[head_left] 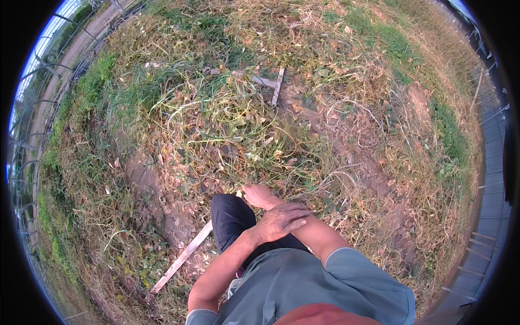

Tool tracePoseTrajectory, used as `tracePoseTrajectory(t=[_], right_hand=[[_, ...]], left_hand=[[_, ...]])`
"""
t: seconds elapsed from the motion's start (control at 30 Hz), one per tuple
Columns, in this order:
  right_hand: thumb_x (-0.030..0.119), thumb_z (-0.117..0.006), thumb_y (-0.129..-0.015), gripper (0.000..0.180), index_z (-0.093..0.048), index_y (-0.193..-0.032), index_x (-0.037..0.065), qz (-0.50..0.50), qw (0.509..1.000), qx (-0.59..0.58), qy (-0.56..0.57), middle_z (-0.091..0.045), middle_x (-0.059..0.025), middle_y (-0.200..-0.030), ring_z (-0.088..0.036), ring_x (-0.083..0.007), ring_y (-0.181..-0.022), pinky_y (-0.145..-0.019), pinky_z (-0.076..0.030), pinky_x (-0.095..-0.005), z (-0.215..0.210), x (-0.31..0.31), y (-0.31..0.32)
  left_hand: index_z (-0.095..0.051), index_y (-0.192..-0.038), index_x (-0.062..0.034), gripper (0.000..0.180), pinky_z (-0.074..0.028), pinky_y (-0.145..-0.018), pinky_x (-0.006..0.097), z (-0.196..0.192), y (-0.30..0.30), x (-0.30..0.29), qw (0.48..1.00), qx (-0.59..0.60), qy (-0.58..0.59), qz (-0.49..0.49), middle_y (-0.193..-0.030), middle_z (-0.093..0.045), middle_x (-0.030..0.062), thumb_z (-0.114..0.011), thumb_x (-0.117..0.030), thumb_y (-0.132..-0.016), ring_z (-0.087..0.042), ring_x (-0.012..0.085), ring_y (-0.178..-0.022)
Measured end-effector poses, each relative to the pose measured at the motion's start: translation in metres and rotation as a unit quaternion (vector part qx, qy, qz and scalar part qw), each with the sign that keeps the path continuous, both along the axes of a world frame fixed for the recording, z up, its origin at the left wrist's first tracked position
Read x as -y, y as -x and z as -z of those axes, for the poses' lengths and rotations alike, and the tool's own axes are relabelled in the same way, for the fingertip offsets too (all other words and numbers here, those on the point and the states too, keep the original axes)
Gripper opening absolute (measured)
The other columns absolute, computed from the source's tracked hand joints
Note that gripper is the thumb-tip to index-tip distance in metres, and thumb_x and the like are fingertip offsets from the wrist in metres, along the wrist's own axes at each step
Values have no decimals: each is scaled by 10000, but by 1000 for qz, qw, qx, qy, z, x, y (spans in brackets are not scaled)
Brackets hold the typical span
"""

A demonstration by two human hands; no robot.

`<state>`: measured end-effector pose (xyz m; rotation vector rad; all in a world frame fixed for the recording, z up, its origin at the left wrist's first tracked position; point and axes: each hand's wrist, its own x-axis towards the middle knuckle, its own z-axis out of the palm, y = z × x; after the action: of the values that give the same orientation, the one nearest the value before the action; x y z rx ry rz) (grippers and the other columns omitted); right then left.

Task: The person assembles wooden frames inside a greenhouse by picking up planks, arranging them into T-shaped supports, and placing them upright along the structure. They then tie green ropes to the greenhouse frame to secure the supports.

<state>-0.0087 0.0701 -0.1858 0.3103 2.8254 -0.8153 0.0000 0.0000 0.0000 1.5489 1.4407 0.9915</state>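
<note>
Ground ahead of the right hand (260, 196) is covered by tangled vines and dry grass (227, 124), obstructing low passage. The left hand (281, 221) lies across the right forearm. Bare soil (157, 195) at left offers open room; a pale slat (181, 259) crosses it

Soft, even daylight fills the scene, warm in tone, with no hard shadows and no glare. The centre is fairly sharp. Fisheye distortion bends the fence (38, 97) at the left edge and the boards (490, 162) at the right; black corners frame the round picture.
</note>
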Motion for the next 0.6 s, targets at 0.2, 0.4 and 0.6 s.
tracePoseTrajectory(t=[0.2,0.4,0.6], right_hand=[[257,-602,-880,262,-591,-1006,28,-6,999,-15,42,-694,-220,-860,-687,-394,-792,-683,-562,-504,40,-41,23],[253,-585,-889,258,-603,-1031,38,-48,991,101,70,-697,-214,-926,-685,-406,-869,-735,-561,-497,78,-84,83],[246,-628,-880,214,-627,-1015,80,6,988,29,153,-690,-161,-820,-683,-384,-802,-705,-540,-486,149,-172,201]], left_hand=[[-689,-1164,-106,579,-435,-996,478,62,50,-67,984,-95,125,80,-1142,-672,165,-410,-583,-988,-600,361,-1120],[-698,-1122,-110,592,-474,-922,492,120,115,-137,946,-51,295,123,-1132,-678,159,-439,-618,-959,-629,357,-1064],[-621,-1216,-91,573,-445,-981,455,160,193,-215,998,0,22,58,-1185,-645,154,-593,-564,-894,-604,337,-1108]])
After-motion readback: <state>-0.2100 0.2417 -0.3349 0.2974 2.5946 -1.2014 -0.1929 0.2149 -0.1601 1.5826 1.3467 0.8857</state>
